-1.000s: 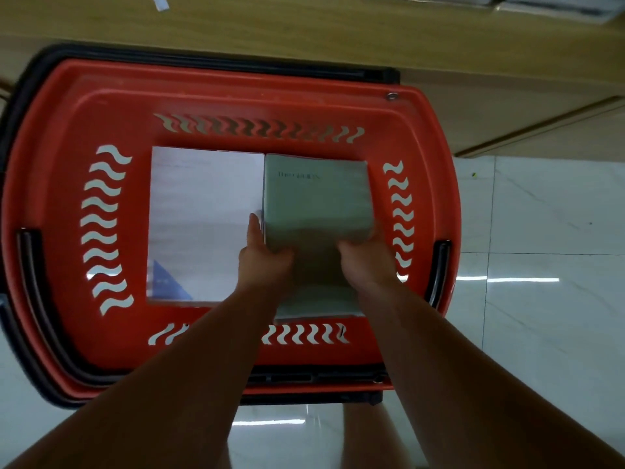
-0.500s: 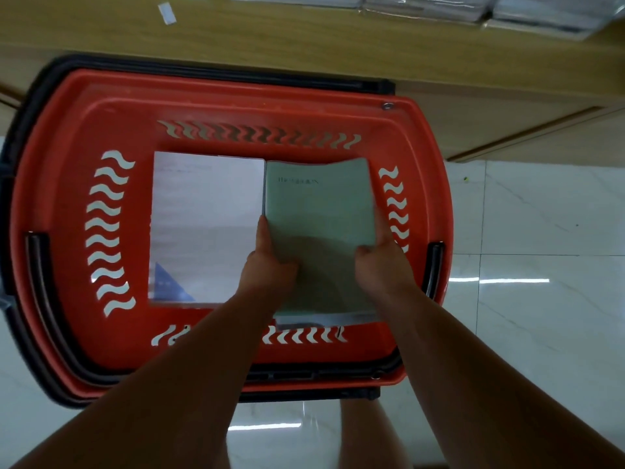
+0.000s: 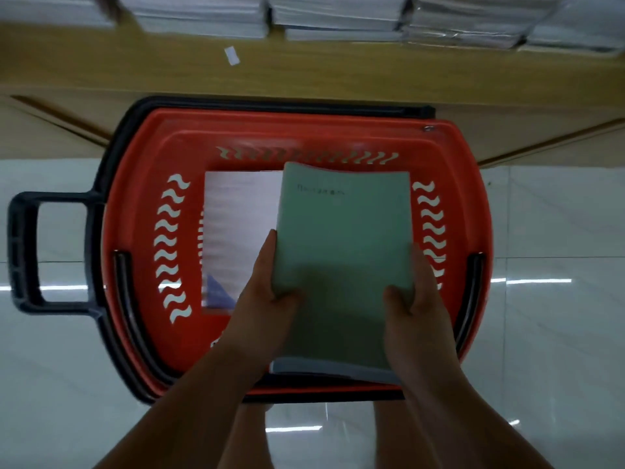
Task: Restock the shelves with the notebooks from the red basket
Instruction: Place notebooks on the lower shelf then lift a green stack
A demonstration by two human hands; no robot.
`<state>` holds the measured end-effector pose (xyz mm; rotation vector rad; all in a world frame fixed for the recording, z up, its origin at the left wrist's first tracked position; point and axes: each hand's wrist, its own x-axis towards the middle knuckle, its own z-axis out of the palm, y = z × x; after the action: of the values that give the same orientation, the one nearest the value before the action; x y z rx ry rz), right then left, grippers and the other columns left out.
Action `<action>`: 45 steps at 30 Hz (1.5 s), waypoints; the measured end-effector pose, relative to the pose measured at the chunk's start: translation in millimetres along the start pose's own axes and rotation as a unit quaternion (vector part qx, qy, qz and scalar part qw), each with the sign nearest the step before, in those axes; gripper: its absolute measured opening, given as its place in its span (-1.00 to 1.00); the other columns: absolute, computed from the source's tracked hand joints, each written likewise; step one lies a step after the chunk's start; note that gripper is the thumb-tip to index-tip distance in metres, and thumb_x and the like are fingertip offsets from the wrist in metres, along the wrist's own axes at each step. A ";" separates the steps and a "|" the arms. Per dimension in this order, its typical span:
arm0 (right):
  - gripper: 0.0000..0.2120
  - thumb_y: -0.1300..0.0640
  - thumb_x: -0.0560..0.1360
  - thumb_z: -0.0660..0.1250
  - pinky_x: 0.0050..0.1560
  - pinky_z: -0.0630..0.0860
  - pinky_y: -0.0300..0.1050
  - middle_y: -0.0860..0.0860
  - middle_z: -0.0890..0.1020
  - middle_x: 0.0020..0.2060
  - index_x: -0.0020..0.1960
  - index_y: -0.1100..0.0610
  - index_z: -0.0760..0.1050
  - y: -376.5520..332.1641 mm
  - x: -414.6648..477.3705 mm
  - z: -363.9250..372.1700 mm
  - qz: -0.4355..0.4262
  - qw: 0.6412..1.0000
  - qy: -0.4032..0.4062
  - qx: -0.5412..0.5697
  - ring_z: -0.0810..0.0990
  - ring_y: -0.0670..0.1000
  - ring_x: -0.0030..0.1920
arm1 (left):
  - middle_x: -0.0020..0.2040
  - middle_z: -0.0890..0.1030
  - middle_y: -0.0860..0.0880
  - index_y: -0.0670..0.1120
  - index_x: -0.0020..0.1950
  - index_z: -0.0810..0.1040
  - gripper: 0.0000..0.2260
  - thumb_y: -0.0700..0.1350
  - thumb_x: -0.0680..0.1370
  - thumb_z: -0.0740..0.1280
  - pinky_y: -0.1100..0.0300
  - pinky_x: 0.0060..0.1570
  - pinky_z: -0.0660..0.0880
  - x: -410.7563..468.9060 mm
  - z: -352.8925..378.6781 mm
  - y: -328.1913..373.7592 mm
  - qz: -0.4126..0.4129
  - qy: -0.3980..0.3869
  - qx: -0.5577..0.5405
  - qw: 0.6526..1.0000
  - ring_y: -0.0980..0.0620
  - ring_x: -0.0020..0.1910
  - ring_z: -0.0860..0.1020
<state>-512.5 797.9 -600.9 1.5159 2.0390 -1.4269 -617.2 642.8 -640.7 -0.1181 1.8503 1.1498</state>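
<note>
A stack of green-covered notebooks hangs above the red basket, gripped on both sides. My left hand clamps its left edge with the thumb on top. My right hand clamps its right edge the same way. A white-covered notebook with a blue corner lies flat in the basket's left half, partly hidden by my left hand. The wooden shelf runs across the top of the view.
Several stacks of white wrapped notebooks stand along the shelf's back. A small white tag lies on the shelf's wood. The basket's black handle sticks out left. Glossy white floor tiles surround the basket.
Both hands have lifted the green notebooks up out of the basket toward me. The view has tilted up, bringing the shelf's stacks and the basket's handle into sight.
</note>
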 end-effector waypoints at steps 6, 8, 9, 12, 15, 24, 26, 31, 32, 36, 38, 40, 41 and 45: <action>-0.40 0.20 0.66 0.21 -0.12 0.58 -0.23 -0.10 0.56 0.25 0.57 -0.27 0.17 -21.7 -27.8 8.2 -0.015 0.998 0.066 0.016 0.62 -0.11 0.03 | 0.32 0.47 0.33 0.29 0.56 0.14 -0.26 -0.34 0.58 0.30 0.34 0.22 0.49 2.8 -27.7 4.4 0.012 -0.085 -0.019 0.996 0.36 0.25 0.47; -0.40 0.19 0.67 0.20 -0.05 0.56 -0.29 -0.13 0.51 0.32 0.56 -0.31 0.16 -17.2 -35.7 8.6 -0.007 0.997 0.069 0.042 0.57 -0.13 0.16 | 0.16 0.49 0.50 0.34 0.48 0.20 -0.29 -0.36 0.58 0.31 0.52 0.03 0.47 1.4 -28.0 8.0 0.026 -0.092 -0.009 0.995 0.48 0.16 0.47; -0.40 0.19 0.67 0.20 0.03 0.60 -0.20 -0.13 0.49 0.35 0.56 -0.31 0.15 -14.3 -37.6 10.8 -0.006 0.996 0.063 0.057 0.56 -0.11 0.21 | 0.15 0.51 0.48 0.32 0.47 0.20 -0.29 -0.37 0.58 0.31 0.51 0.01 0.48 1.6 -28.7 8.3 0.031 -0.088 -0.009 0.996 0.48 0.14 0.49; -0.40 0.18 0.67 0.21 0.23 0.61 0.12 -0.11 0.47 0.39 0.57 -0.28 0.13 -7.0 -28.3 28.4 -0.010 0.996 0.037 0.079 0.54 -0.05 0.31 | 0.20 0.52 0.31 0.24 0.55 0.18 -0.27 -0.39 0.57 0.32 0.47 -0.01 0.53 6.0 -39.5 4.0 0.027 -0.053 -0.013 0.998 0.46 0.11 0.52; -0.40 0.16 0.66 0.22 0.24 0.60 0.18 -0.08 0.49 0.40 0.56 -0.31 0.15 -5.3 0.3 63.8 -0.035 0.996 -0.012 0.079 0.57 -0.02 0.33 | 0.31 0.47 0.22 0.31 0.59 0.08 -0.21 -0.34 0.59 0.31 0.24 0.12 0.56 16.8 -61.2 -8.4 0.000 0.006 -0.007 1.000 0.23 0.20 0.53; -0.28 0.21 0.63 0.23 0.34 0.53 0.11 0.02 0.52 0.34 0.63 -0.21 -0.02 19.7 70.2 139.5 -0.069 0.992 -0.099 -0.043 0.53 -0.01 0.31 | 0.48 0.39 -0.03 0.22 0.64 -0.02 -0.15 -0.33 0.56 0.35 -0.09 0.35 0.45 60.7 -75.9 -59.8 -0.035 0.123 0.075 0.989 -0.09 0.44 0.38; -0.30 0.14 0.64 0.24 0.31 0.54 0.10 0.06 0.52 0.30 0.63 -0.24 -0.02 25.8 77.1 141.6 -0.067 0.992 -0.093 -0.060 0.52 0.01 0.28 | 0.48 0.38 -0.07 0.25 0.62 0.00 -0.17 -0.16 0.55 0.42 -0.14 0.36 0.44 67.4 -73.7 -65.3 -0.045 0.170 0.093 0.980 -0.14 0.46 0.37; -0.33 0.13 0.69 0.20 0.00 0.45 -0.37 -0.06 0.49 0.33 0.66 -0.16 -0.07 18.3 84.8 138.7 -0.039 0.991 -0.119 -0.040 0.54 -0.22 -0.13 | 0.51 0.37 -0.06 0.24 0.61 0.05 -0.22 -0.08 0.53 0.43 -0.24 0.35 0.46 80.8 -78.3 -69.4 -0.073 0.162 0.080 0.981 -0.16 0.47 0.37; -0.32 0.14 0.70 0.19 -0.03 0.43 -0.39 -0.04 0.49 0.35 0.66 -0.15 -0.10 16.8 86.2 139.2 -0.031 0.992 -0.119 -0.031 0.52 -0.25 -0.17 | 0.53 0.36 -0.04 0.23 0.62 0.04 -0.21 -0.10 0.55 0.43 -0.23 0.36 0.44 83.3 -80.6 -68.5 -0.076 0.146 0.067 0.984 -0.14 0.48 0.36; -0.32 0.15 0.71 0.14 -0.20 0.40 -0.47 0.02 0.47 0.40 0.64 -0.23 -0.14 16.4 93.8 142.6 0.002 0.994 -0.112 -0.016 0.51 -0.24 -0.11 | 0.53 0.35 0.01 0.27 0.61 0.05 -0.22 -0.10 0.55 0.43 -0.24 0.37 0.43 93.5 -89.1 -70.3 -0.068 0.110 0.028 0.991 -0.13 0.49 0.35; -0.29 0.17 0.70 0.16 -0.10 0.44 -0.44 0.04 0.47 0.39 0.63 -0.26 -0.15 17.7 94.5 146.8 0.009 0.994 -0.108 -0.017 0.54 -0.17 -0.01 | 0.53 0.35 0.01 0.28 0.61 0.05 -0.23 -0.11 0.56 0.41 -0.24 0.37 0.43 93.2 -86.1 -69.1 -0.066 0.116 0.019 0.991 -0.11 0.48 0.35; -0.25 0.18 0.67 0.20 0.14 0.53 -0.16 0.09 0.47 0.37 0.65 -0.21 -0.15 15.8 93.8 151.6 -0.002 0.995 -0.093 -0.028 0.55 -0.04 0.13 | 0.53 0.34 -0.01 0.29 0.60 0.02 -0.23 -0.13 0.57 0.40 -0.25 0.35 0.45 90.9 -80.0 -68.7 -0.061 0.125 0.014 0.990 -0.12 0.47 0.36; -0.23 0.18 0.65 0.23 0.24 0.54 0.00 0.13 0.48 0.34 0.65 -0.16 -0.14 14.3 93.3 154.5 -0.009 0.996 -0.085 -0.032 0.55 0.04 0.18 | 0.52 0.34 -0.02 0.31 0.60 0.01 -0.23 -0.13 0.58 0.39 -0.26 0.33 0.46 89.7 -77.4 -69.0 -0.056 0.129 0.013 0.990 -0.13 0.46 0.36; -0.15 0.05 0.51 0.32 0.28 0.52 0.30 0.15 0.51 0.27 0.63 -0.18 -0.11 14.0 94.3 165.1 -0.002 0.997 -0.076 -0.001 0.57 0.18 0.21 | 0.52 0.32 -0.07 0.35 0.59 -0.05 -0.21 -0.08 0.59 0.38 -0.22 0.30 0.50 84.0 -78.6 -68.1 -0.037 0.146 0.070 0.986 -0.14 0.42 0.39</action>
<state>-599.4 724.1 -753.7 1.3593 1.9538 -1.4929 -681.8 576.2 -736.9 -0.2861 2.1601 0.9884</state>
